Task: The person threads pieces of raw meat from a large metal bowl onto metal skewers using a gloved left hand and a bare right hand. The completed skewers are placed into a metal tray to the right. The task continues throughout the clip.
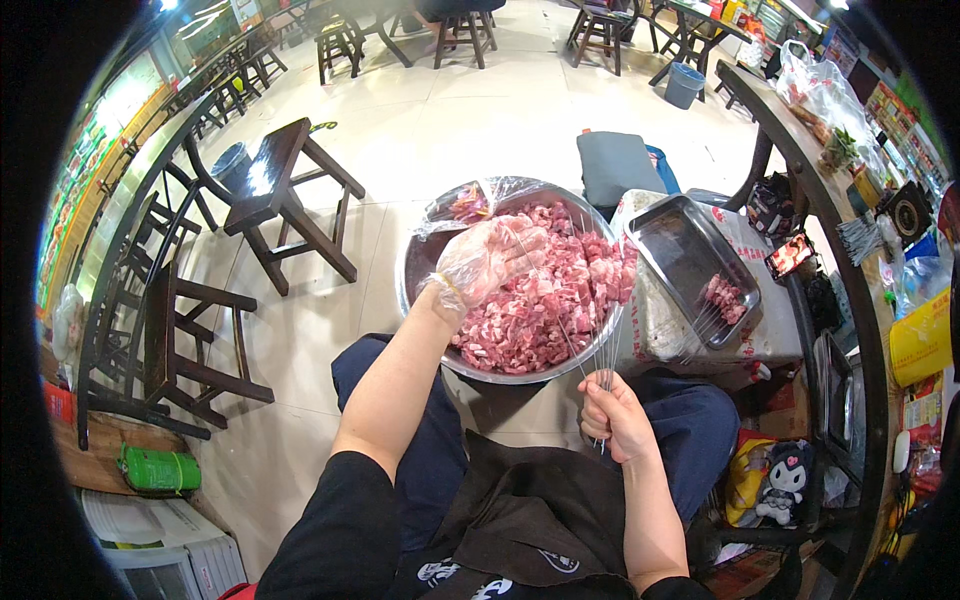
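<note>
A large metal bowl full of cut raw meat stands before me. My left hand, in a clear plastic glove banded at the wrist, is over the meat at the bowl's left side. Its fingers lie close together; whether they pinch a piece cannot be told. Bare, my right hand grips a bunch of thin metal skewers below the bowl's near right rim. Meat pieces are threaded on their far ends. One skewer slants apart from the bunch, up-left toward my left hand.
Right of the bowl, a metal tray holding meat skewers rests on a covered box. A phone stands beside it. Wooden stools are at left. A plastic bag hangs over the bowl's far rim. A table runs along the right.
</note>
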`<action>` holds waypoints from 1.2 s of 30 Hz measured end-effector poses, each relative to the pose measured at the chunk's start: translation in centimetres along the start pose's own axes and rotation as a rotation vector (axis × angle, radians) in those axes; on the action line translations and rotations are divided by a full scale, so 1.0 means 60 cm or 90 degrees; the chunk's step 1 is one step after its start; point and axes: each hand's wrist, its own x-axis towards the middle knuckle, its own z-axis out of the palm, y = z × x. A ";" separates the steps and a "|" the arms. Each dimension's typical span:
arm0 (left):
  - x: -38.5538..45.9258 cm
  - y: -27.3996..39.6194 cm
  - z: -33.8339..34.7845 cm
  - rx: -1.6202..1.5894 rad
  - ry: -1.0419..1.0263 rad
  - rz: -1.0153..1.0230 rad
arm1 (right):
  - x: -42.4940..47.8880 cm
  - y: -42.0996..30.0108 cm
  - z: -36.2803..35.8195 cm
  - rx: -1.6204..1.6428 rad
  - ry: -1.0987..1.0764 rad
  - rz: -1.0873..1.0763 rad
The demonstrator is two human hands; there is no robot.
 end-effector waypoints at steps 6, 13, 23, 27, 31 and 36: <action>0.019 -0.005 -0.034 -0.088 -0.090 -0.008 | 0.003 0.002 -0.003 -0.005 -0.007 0.000; 0.005 0.001 0.007 0.015 0.019 0.059 | 0.005 0.006 -0.007 -0.004 -0.004 -0.010; 0.002 -0.007 0.002 0.135 0.050 0.031 | 0.005 0.001 -0.006 0.047 0.006 -0.026; 0.008 -0.003 -0.010 0.088 0.040 -0.029 | 0.006 0.004 -0.006 0.025 -0.001 -0.017; 0.011 -0.009 -0.026 0.066 -0.025 -0.042 | 0.009 0.008 -0.006 0.007 0.004 -0.009; 0.014 -0.019 -0.029 0.067 0.017 0.034 | 0.008 0.007 0.000 0.019 0.008 -0.020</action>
